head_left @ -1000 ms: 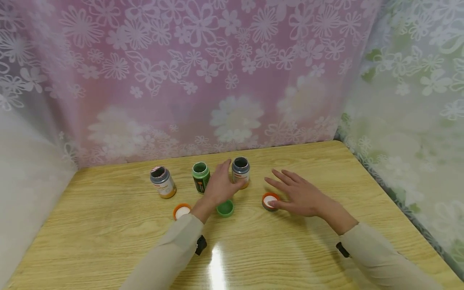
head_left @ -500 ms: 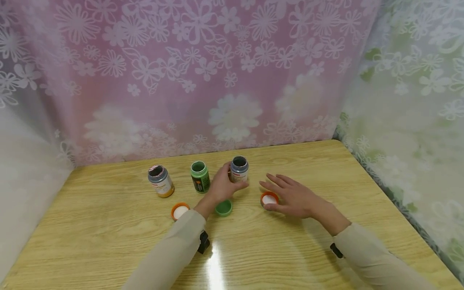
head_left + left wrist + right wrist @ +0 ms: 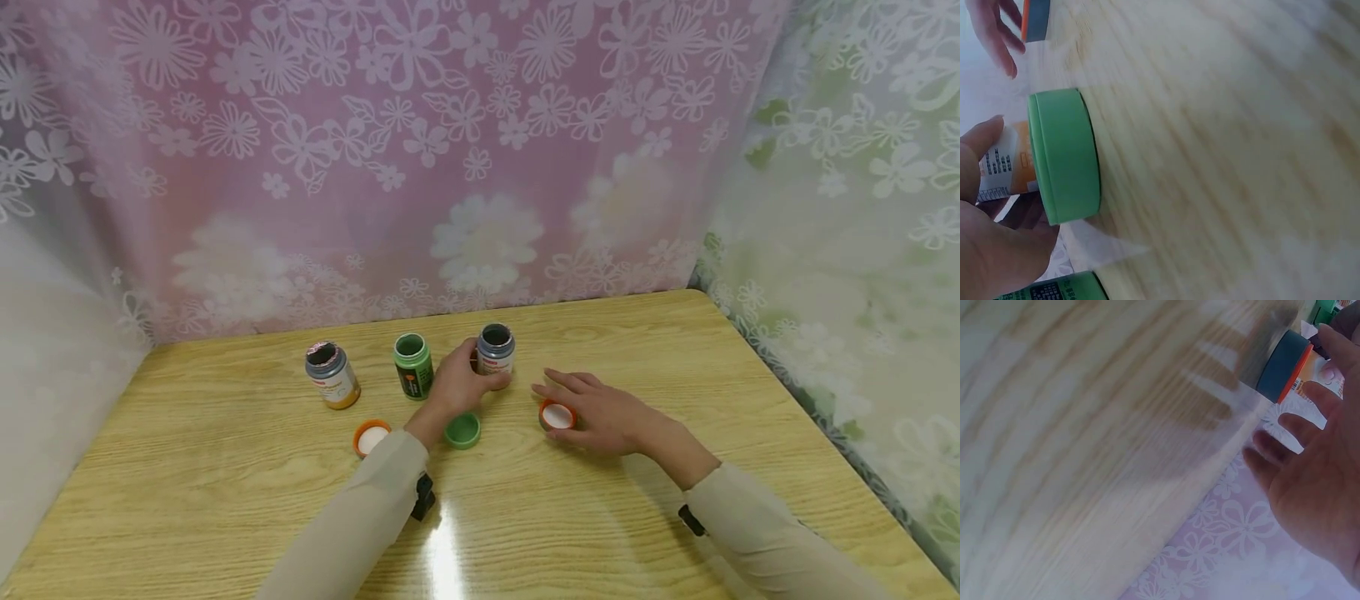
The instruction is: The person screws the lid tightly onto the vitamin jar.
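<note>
My left hand grips a small open jar with a grey neck and a white and orange label, standing upright on the table. In the left wrist view, the thumb lies along one side of this jar and the fingers pass behind it. My right hand is spread loosely around an upturned grey lid with an orange rim and white inside. A gap separates the fingers from that lid in the right wrist view. An upturned green lid lies by the left wrist.
A green open jar stands just left of the left hand. Farther left is another grey-necked jar with a torn seal. An orange-rimmed lid lies partly behind the left sleeve. A floral curtain hangs along the table's back edge.
My left hand has closed in on the grey-necked jar and now holds it. My right hand has moved slightly left and lower around the orange-rimmed lid, its fingers more bent.
</note>
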### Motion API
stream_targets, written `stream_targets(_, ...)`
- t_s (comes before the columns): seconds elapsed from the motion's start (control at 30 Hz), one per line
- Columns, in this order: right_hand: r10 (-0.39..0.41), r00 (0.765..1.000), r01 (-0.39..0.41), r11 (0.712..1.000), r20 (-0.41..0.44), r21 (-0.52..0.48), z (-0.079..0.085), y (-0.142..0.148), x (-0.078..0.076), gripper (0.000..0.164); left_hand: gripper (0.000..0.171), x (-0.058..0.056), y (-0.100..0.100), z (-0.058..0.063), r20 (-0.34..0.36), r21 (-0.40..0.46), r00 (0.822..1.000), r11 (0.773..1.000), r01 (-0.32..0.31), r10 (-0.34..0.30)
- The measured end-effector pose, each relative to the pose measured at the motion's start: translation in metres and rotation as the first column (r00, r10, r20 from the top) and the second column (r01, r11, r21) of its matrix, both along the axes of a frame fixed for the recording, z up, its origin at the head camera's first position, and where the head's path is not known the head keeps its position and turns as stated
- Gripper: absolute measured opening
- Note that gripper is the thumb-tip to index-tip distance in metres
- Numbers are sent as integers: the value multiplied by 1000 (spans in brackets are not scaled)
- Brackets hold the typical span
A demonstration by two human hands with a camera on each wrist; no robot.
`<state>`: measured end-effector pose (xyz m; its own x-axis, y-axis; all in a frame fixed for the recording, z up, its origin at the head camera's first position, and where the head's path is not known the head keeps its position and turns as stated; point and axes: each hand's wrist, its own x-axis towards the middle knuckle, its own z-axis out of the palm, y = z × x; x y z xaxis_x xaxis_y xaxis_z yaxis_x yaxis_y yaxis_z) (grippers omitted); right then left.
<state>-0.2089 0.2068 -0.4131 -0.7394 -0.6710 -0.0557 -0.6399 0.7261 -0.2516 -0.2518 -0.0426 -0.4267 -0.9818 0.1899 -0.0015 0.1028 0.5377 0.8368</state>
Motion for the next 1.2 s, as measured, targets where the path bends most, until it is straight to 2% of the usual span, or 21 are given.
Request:
stream_targets(0.17,42,999,-41,999,18,-22,3,-2,-1,61,62,-2,-2,0,-25,-18,1000,1000,10,-11)
stream_targets(0.3,124,992,-124,991,1,-43,8,-3,-5,51,61,-6,-3,0,-36,-39,999,999,32,-34)
stream_targets(0.43,159,987,-157,985,28,-73,14,-5,-9,39,59,-9,-1,0,-47,-55,998,997,46,-48)
stream_targets(0.67,99,987,-91,994,125,-66,20,-4,-11,32,55,-10,7,-4,-55,-66,997,997,47,-51)
stream_targets(0.87,38,987,-31,999,159,-44,25,-8,-16,36,56,-8,6,-4,-56,-74,998,997,29,-33)
stream_targets(1.03,-13,990,20,999,139,-46,35,-13,-22,42,58,-7,2,-3,-55,-91,998,995,27,-32)
stream_targets(1.2,-22,997,31,992,80,-119,52,-11,-29,49,59,-7,0,-5,-57,-111,998,994,23,-29)
